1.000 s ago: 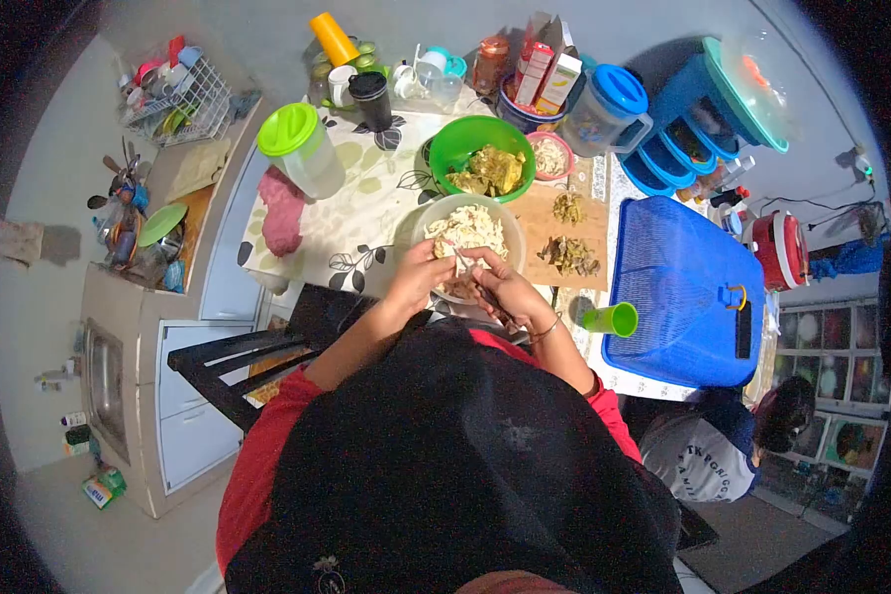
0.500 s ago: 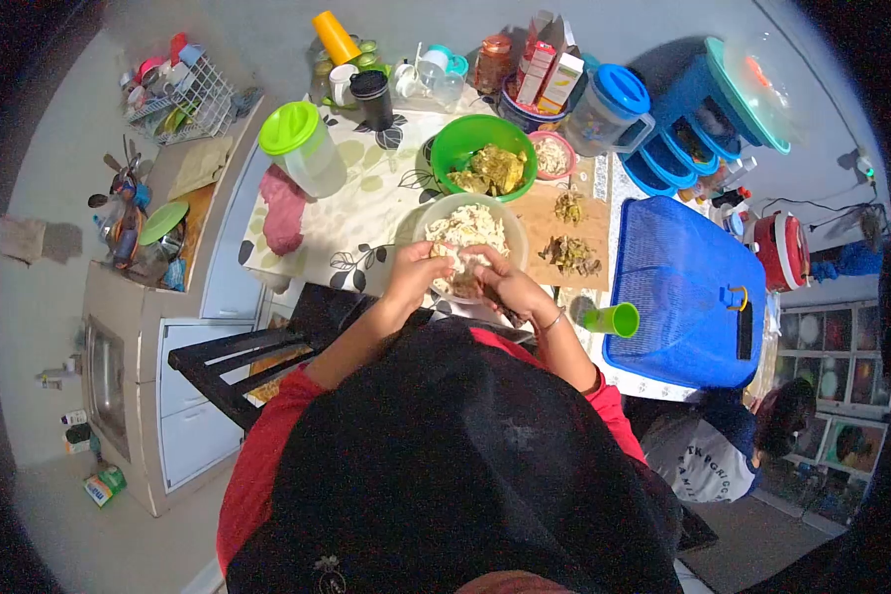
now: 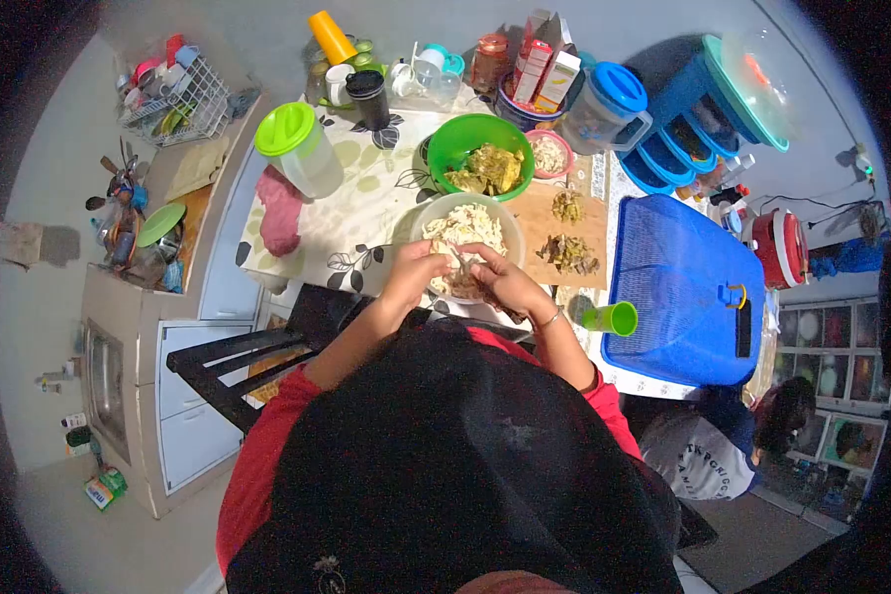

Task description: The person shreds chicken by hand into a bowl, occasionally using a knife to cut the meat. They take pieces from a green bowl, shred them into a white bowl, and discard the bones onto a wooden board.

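Observation:
A pale translucent bowl [image 3: 516, 226] heaped with white shredded meat [image 3: 472, 227], probably chicken, stands at the near table edge. Over its front side my left hand [image 3: 413, 275] pinches a small piece of meat, fingers closed. Close against it, my right hand [image 3: 510, 286] also has its fingers closed on the meat. A thin greyish strand shows between the fingertips; the piece itself is mostly covered. Behind the bowl, a green basin [image 3: 444, 148] contains yellowish cooked chicken pieces [image 3: 495, 168]. Scraps [image 3: 570, 253] lie in two piles on a brown board [image 3: 538, 218] at the right.
A pink bowl [image 3: 568, 165] of shreds sits beside the basin. To the right are a green cup [image 3: 619, 319] and a blue mesh food cover [image 3: 683, 287]. At left stand a lidded pitcher [image 3: 307, 163] and pink cloth [image 3: 279, 213]. Another person [image 3: 698, 455] is at lower right.
My fingertips have shifted slightly on the meat, and a thin strand now shows between them. The whole view has moved a little; other things stay in place.

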{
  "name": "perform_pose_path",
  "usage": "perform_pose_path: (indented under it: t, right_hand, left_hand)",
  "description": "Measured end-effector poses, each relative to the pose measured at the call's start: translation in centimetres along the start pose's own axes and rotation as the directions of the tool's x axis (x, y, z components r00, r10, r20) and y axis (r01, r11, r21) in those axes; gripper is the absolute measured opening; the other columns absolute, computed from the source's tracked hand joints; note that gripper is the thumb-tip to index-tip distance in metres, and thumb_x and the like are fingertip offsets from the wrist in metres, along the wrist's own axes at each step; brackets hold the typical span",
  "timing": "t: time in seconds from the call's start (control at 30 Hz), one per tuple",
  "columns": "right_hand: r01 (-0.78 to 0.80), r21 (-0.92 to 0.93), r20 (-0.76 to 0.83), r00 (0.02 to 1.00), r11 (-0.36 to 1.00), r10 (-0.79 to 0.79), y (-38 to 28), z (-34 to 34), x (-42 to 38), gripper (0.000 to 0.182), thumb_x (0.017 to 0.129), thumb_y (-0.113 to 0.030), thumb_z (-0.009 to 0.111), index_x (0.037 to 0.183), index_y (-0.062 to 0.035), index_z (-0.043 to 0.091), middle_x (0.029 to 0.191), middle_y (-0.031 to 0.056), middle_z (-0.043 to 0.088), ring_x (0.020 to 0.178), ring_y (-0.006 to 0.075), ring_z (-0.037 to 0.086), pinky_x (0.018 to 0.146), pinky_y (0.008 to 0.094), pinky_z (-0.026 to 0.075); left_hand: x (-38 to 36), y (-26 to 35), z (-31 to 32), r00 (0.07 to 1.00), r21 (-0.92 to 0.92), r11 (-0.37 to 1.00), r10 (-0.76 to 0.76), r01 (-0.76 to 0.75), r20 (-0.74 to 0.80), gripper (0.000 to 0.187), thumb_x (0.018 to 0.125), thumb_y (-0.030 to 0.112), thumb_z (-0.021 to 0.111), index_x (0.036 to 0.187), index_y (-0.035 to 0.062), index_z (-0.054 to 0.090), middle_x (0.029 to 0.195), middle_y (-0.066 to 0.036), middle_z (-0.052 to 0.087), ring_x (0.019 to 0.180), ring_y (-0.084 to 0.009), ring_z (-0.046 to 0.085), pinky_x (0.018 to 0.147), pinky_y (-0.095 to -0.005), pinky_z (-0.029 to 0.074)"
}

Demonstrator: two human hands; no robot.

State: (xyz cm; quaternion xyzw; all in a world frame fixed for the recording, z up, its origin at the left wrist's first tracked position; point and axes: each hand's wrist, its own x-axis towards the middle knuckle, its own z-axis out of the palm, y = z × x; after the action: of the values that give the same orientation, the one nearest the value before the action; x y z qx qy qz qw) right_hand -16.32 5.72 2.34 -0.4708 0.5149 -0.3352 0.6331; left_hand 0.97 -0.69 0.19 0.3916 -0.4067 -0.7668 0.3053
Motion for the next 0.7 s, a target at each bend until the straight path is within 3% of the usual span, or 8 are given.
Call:
perform_pose_path:
  t: [0.07, 0.17, 0.2, 0.3, 0.47, 0.6, 0.7]
  right_hand:
    - [-0.052, 0.06, 0.016, 0.999, 0.997, 0.051, -0.7, -0.2, -0.4, 0.031, 0.097, -0.015, 0.04, 0.128, -0.0176, 0.044, 0.076, 0.0002, 0.052, 0.056, 0.0055, 0.042, 0.049, 0.0209, 0.037]
    - [0.001, -0.002, -0.214, 0.977, 1.0, -0.001, 1.7, -0.9, 0.9, 0.031, 0.097, -0.015, 0.039, 0.128, -0.0172, 0.044, 0.078, 0.0012, 0.053, 0.056, 0.0059, 0.043, 0.049, 0.021, 0.038]
    - [0.014, 0.188, -0.187, 0.982, 0.982, 0.021, 2.0, -1.1, 1.1, 0.033, 0.097, -0.014, 0.038, 0.129, -0.0187, 0.042, 0.075, 0.0007, 0.051, 0.053, 0.0064, 0.042, 0.047, 0.0202, 0.037]
    - [-0.164, 0.152, 0.142, 0.98, 0.975, 0.143, -2.2, -0.2, -1.4, 0.036, 0.097, -0.013, 0.038, 0.132, -0.0198, 0.039, 0.073, 0.0, 0.049, 0.05, 0.0064, 0.041, 0.044, 0.0192, 0.036]
    - [-0.062, 0.354, 0.103, 0.994, 0.933, 0.027, -3.0, -0.3, -1.6, 0.035, 0.098, -0.015, 0.037, 0.132, -0.0198, 0.036, 0.064, -0.0023, 0.046, 0.049, 0.0052, 0.04, 0.042, 0.0195, 0.032]
    - [-0.057, 0.033, 0.06, 0.997, 0.998, 0.055, -1.2, 0.0, -0.4, 0.031, 0.098, -0.013, 0.037, 0.128, -0.0186, 0.039, 0.066, -0.0016, 0.047, 0.046, 0.0057, 0.038, 0.041, 0.0197, 0.032]
    - [-0.059, 0.21, -0.054, 0.996, 0.976, 0.072, -1.2, -1.0, -0.1, 0.03, 0.097, -0.015, 0.039, 0.127, -0.0177, 0.039, 0.065, -0.0011, 0.047, 0.051, 0.0058, 0.041, 0.042, 0.0206, 0.034]
  left_hand:
    - [0.5, -0.5, -0.5, 1.0, -0.002, 1.0, 0.005, -0.005, -0.001, 0.022, 0.083, 0.002, 0.054, 0.103, -0.0034, 0.06, 0.093, -0.007, 0.064, 0.078, -0.011, 0.06, 0.071, -0.0238, 0.049]
    - [0.7, -0.6, -0.7, 1.0, 0.017, 1.0, 0.012, -0.012, -0.018, 0.023, 0.083, 0.0, 0.054, 0.106, -0.0032, 0.058, 0.096, -0.008, 0.064, 0.081, -0.0119, 0.061, 0.073, -0.0236, 0.049]
    - [0.8, -0.6, -0.7, 1.0, 0.026, 1.0, 0.014, -0.014, -0.023, 0.024, 0.083, 0.0, 0.054, 0.107, -0.0031, 0.058, 0.097, -0.008, 0.064, 0.081, -0.0122, 0.061, 0.073, -0.0235, 0.05]
    - [0.3, -0.7, -0.4, 0.998, 0.03, 0.998, 0.055, -0.056, 0.021, 0.024, 0.083, -0.001, 0.055, 0.106, -0.0035, 0.057, 0.097, -0.009, 0.063, 0.081, -0.0133, 0.062, 0.074, -0.0239, 0.05]
    - [0.5, -0.3, -1.1, 0.999, 0.019, 1.0, -0.02, 0.02, -0.043, 0.024, 0.083, -0.002, 0.053, 0.106, -0.0044, 0.056, 0.098, -0.01, 0.062, 0.08, -0.0132, 0.061, 0.071, -0.0246, 0.051]
    - [0.3, 0.0, -0.6, 0.998, -0.049, 0.998, -0.043, 0.041, -0.036, 0.022, 0.083, -0.001, 0.053, 0.105, -0.0042, 0.056, 0.097, -0.009, 0.062, 0.08, -0.0134, 0.061, 0.07, -0.0239, 0.05]
    - [0.4, -0.2, -0.6, 0.997, -0.091, 0.995, -0.056, 0.051, -0.054, 0.022, 0.084, 0.0, 0.053, 0.105, -0.004, 0.056, 0.096, -0.008, 0.061, 0.081, -0.014, 0.061, 0.072, -0.0234, 0.05]
